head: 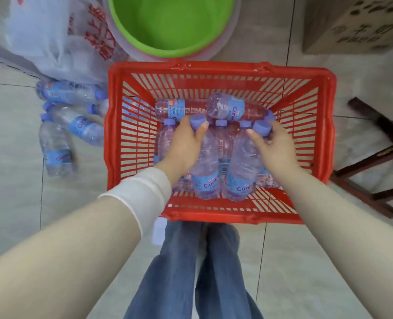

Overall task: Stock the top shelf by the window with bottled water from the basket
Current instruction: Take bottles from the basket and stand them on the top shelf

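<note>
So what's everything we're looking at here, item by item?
Red slatted plastic basket: one, on the tiled floor.
Clear water bottles with purple caps: several, in the basket, exact count unclear.
Loose bottles of the same kind: about four, on the floor left of the basket.
Green plastic bucket: one, beyond the basket.
White printed plastic bag: one, top left.
Brown cardboard box: one, top right.
Dark wooden stool: one, right, partly seen.
Hands: left and right, each gripping a bottle near its cap.
</note>
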`<state>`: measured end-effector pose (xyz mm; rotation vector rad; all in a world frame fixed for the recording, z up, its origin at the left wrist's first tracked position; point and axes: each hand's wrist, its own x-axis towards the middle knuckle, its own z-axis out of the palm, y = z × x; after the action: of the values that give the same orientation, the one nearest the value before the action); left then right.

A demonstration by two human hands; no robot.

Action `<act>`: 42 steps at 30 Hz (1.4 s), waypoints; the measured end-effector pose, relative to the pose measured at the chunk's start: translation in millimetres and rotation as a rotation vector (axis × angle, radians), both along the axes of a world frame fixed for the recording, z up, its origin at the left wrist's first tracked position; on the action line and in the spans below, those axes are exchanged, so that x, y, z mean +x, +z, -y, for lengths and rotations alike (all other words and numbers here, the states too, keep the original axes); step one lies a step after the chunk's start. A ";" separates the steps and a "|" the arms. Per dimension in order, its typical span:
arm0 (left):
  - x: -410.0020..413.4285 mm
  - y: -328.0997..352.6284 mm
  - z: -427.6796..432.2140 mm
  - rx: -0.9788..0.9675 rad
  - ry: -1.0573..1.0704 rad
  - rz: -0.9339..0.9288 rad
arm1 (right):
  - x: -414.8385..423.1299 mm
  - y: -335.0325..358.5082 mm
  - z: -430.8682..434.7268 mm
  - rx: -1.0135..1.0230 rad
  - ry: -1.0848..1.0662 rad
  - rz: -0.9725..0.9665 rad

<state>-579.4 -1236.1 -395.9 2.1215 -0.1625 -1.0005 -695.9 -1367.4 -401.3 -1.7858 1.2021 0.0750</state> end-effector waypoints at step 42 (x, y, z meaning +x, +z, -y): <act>-68.1 770.5 -258.4 -0.941 0.426 0.479 | -46.0 777.4 -226.1 -0.323 -0.336 1.178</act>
<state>-647.5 -977.7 374.6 1.3753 -0.3221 -0.0784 -741.9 -1141.3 376.1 -1.4208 0.6034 -1.2457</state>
